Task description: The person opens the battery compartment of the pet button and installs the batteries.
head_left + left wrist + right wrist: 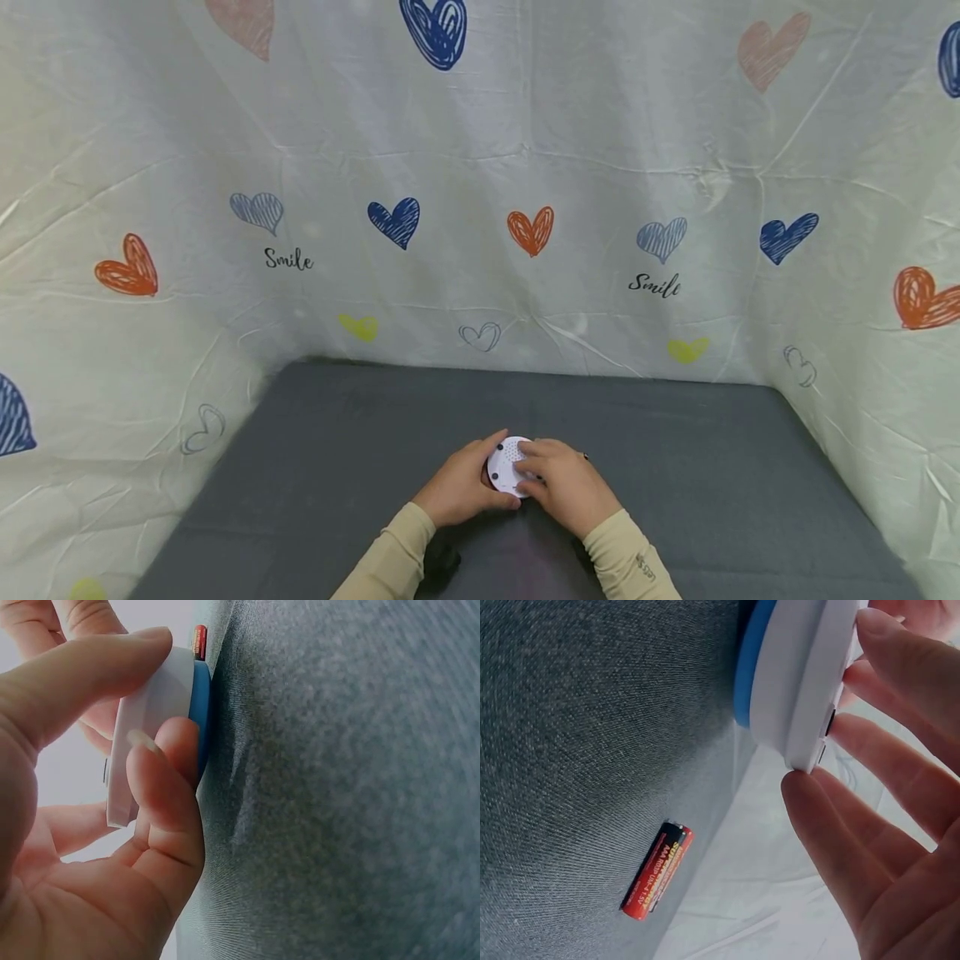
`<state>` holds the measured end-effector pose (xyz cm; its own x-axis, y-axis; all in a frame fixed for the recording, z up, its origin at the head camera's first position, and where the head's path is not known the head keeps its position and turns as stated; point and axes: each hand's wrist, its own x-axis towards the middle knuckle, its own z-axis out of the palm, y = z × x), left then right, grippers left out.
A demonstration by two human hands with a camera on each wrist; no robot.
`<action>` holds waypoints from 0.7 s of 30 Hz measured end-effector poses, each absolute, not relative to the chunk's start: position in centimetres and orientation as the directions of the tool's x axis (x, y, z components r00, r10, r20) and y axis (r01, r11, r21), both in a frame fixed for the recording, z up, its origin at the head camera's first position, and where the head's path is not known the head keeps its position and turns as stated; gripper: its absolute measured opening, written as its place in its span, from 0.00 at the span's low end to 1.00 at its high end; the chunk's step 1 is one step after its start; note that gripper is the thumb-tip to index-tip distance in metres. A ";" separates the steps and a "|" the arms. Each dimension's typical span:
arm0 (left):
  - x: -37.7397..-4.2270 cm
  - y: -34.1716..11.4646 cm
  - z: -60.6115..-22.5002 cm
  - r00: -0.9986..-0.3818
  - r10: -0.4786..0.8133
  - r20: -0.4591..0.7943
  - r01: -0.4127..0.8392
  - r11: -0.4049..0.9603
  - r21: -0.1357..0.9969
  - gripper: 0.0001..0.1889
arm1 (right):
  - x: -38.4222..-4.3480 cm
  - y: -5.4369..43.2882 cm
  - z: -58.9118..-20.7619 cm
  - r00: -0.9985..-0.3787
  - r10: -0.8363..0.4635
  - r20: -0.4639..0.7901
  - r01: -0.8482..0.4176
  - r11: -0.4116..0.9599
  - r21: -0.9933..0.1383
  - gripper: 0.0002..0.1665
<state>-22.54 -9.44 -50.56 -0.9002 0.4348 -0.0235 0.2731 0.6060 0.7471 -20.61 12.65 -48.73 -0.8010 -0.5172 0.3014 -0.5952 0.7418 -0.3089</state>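
Two hands: the left hand and the right hand are meeting at one white round device.
Left hand: it is grasping the white round device, with the thumb and the fingers curling around its left side.
Right hand: its bent fingertips are touching the rim and the upper face; I cannot tell if they are pinching or only resting there.
White round device: it is sitting between the two palms, low at the grey table, and its flat face is looking upward, showing small holes and dark round dots.
Blue underside: it is facing the grey table; whether it is touching the surface, I cannot tell.
Battery: one red and black battery is lying on the grey table near the white round device, and its label is showing "AAA" and "1.5V".
Sleeves: two beige sleeves are covering the forearms, and the right one is bearing small dark writing.
Black thing: one black object is showing beside the left sleeve, too dark for naming.
Curtain: a white curtain is hanging behind and at both sides, carrying coloured hearts and the word "Smile".
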 end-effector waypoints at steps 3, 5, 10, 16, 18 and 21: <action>-22.5 -9.4 -50.5 -0.902 0.431 -0.015 0.276 0.602 0.749 0.56 | -20.6 12.5 -48.8 -0.804 -0.515 0.297 -0.590 0.751 -0.295 0.16; -22.4 -9.4 -50.6 -0.904 0.427 -0.013 0.275 0.603 0.749 0.56 | -20.6 12.3 -48.8 -0.805 -0.511 0.302 -0.588 0.755 -0.290 0.15; -22.5 -9.2 -50.9 -0.907 0.420 -0.005 0.277 0.606 0.746 0.56 | -20.4 12.2 -48.8 -0.796 -0.510 0.327 -0.595 0.757 -0.270 0.14; -22.5 -9.2 -50.9 -0.909 0.417 0.011 0.290 0.613 0.735 0.56 | -20.4 12.2 -49.1 -0.745 -0.547 0.381 -0.645 0.737 -0.204 0.13; -22.5 -9.2 -50.9 -0.910 0.415 0.016 0.295 0.617 0.729 0.56 | -20.5 12.2 -49.3 -0.716 -0.563 0.413 -0.671 0.719 -0.183 0.12; -22.4 -9.1 -50.8 -0.912 0.409 0.019 0.294 0.620 0.727 0.55 | -20.7 12.1 -49.8 -0.675 -0.568 0.471 -0.699 0.695 -0.164 0.13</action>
<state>-22.42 -9.13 -50.84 -0.9122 0.4094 0.0190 0.2935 0.6203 0.7274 -20.69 12.14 -49.76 -0.6751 -0.5677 0.4711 -0.6995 0.6955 -0.1643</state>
